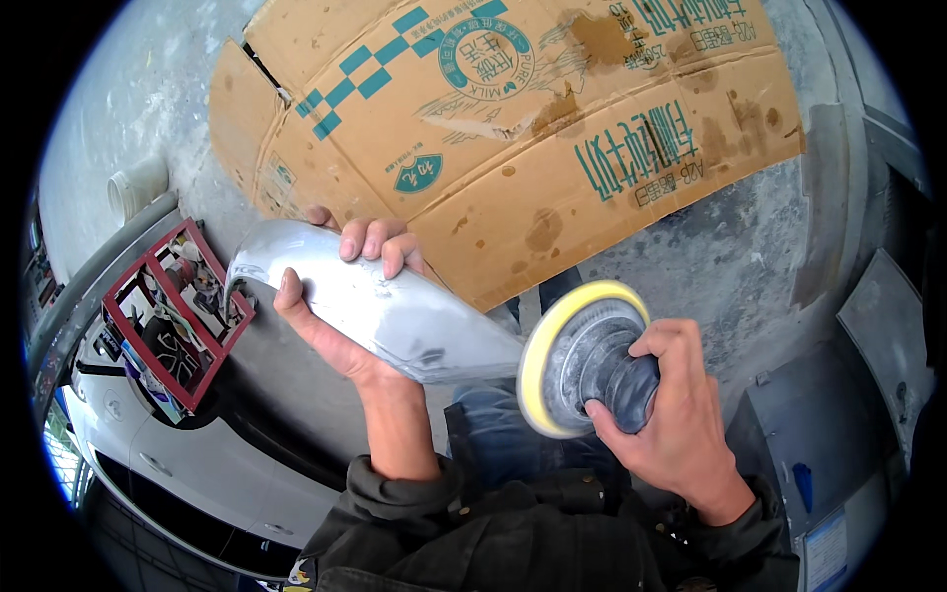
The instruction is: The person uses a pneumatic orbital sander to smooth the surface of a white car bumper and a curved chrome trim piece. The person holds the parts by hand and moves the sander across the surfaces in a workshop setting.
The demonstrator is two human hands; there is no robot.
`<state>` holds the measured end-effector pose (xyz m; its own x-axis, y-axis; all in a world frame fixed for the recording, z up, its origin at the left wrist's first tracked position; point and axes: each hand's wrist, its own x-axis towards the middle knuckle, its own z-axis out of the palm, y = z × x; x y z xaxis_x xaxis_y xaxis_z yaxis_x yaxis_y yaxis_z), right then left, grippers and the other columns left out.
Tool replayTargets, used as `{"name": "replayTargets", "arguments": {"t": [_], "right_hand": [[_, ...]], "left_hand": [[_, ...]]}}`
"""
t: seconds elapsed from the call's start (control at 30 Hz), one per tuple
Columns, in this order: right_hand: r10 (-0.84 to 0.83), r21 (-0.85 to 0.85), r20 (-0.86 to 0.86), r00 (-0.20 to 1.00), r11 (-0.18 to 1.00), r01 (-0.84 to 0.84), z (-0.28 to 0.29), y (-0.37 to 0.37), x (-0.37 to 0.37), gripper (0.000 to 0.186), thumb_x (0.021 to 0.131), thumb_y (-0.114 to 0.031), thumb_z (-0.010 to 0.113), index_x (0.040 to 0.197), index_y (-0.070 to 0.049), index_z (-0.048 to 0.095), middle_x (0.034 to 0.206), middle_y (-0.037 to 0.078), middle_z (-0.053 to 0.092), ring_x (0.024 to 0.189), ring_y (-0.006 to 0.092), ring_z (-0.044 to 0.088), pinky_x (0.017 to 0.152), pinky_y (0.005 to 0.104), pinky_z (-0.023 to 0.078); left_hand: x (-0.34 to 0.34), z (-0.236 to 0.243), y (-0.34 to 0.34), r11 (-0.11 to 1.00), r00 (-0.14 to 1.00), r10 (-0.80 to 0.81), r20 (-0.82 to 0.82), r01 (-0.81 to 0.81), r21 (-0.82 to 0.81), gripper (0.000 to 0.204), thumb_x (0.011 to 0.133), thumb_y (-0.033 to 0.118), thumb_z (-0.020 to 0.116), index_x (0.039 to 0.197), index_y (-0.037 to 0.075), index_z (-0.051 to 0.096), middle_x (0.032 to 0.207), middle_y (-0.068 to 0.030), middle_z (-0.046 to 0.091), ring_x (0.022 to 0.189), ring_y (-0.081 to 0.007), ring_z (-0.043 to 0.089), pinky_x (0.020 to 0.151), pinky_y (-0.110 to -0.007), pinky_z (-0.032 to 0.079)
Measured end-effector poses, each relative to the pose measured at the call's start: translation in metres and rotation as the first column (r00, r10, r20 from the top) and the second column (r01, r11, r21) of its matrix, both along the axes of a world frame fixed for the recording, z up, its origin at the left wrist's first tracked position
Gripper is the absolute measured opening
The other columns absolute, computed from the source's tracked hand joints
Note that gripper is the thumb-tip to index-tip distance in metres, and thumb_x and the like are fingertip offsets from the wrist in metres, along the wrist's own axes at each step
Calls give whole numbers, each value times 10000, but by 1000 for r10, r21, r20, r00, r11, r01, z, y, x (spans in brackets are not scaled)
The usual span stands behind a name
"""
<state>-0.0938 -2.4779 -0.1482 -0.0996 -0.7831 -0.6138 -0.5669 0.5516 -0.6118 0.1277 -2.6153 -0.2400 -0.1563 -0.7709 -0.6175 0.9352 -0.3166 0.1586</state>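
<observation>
My left hand (pixel 343 347) is closed round a smooth, curved silver shell (pixel 404 321) that looks like a car mirror cover. Its thumb lies on the near side, and its fingers wrap over the far edge. Dull grey patches mark the shell's surface. My right hand (pixel 681 419) grips the black ribbed body of a round sander (pixel 592 367) with a yellow-rimmed pad. The sander's disc is tilted on edge, facing the shell's right end. Pad and shell overlap there, and I cannot tell whether they touch.
A flattened, stained cardboard box (pixel 513 148) lies on the grey concrete floor (pixel 730 266) beyond my hands. At left stand a red-framed cart (pixel 178 311) of tools, a white bucket (pixel 138 187) and a white car (pixel 197 464). Grey panels (pixel 819 424) are at right.
</observation>
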Motion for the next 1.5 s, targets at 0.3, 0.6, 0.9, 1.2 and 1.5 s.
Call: {"name": "replayTargets", "arguments": {"t": [0.3, 0.6, 0.9, 1.2, 1.5], "right_hand": [[20, -10, -16, 1000, 1000, -20, -1, -7, 5, 602, 728, -150, 879, 1180, -68, 489, 1188, 146, 514, 698, 280, 651, 565, 388, 528], [-47, -65, -170, 984, 997, 37, -9, 16, -3, 596, 714, -126, 870, 1164, -81, 482, 1178, 160, 502, 848, 355, 648, 621, 425, 536], [-15, -93, -92, 996, 996, 7, 2, -8, 18, 609, 694, -181, 889, 1166, -92, 516, 1156, 136, 525, 792, 301, 670, 554, 376, 529], [-19, -75, -86, 996, 997, 12, -2, -6, 13, 610, 705, -147, 883, 1182, -86, 506, 1185, 152, 515, 756, 285, 680, 553, 371, 558], [-31, -18, -165, 986, 999, 29, -16, 11, 7, 589, 709, -146, 871, 1165, -80, 503, 1179, 154, 514, 862, 335, 664, 614, 410, 556]], "left_hand": [[2, -1, -1, 1000, 1000, -9, -17, 9, -8, 506, 833, 313, 741, 1265, 135, 548, 878, -56, 487, 858, -202, 420, 730, -328, 398], [28, -7, -10, 999, 999, 12, 39, -13, 38, 470, 826, 320, 736, 1212, 117, 560, 878, -58, 482, 862, -208, 421, 730, -335, 406], [22, -9, -5, 997, 995, -15, 100, 8, 73, 437, 841, 336, 722, 1190, 126, 563, 884, -64, 497, 857, -214, 434, 734, -339, 417], [24, -12, -3, 993, 993, -1, 115, -13, 120, 434, 846, 353, 715, 1188, 130, 565, 872, -69, 500, 850, -223, 446, 730, -349, 424], [38, -14, -12, 992, 991, 31, 133, -46, 115, 460, 809, 309, 734, 1180, 97, 566, 877, -65, 476, 833, -212, 417, 718, -332, 398]]}}
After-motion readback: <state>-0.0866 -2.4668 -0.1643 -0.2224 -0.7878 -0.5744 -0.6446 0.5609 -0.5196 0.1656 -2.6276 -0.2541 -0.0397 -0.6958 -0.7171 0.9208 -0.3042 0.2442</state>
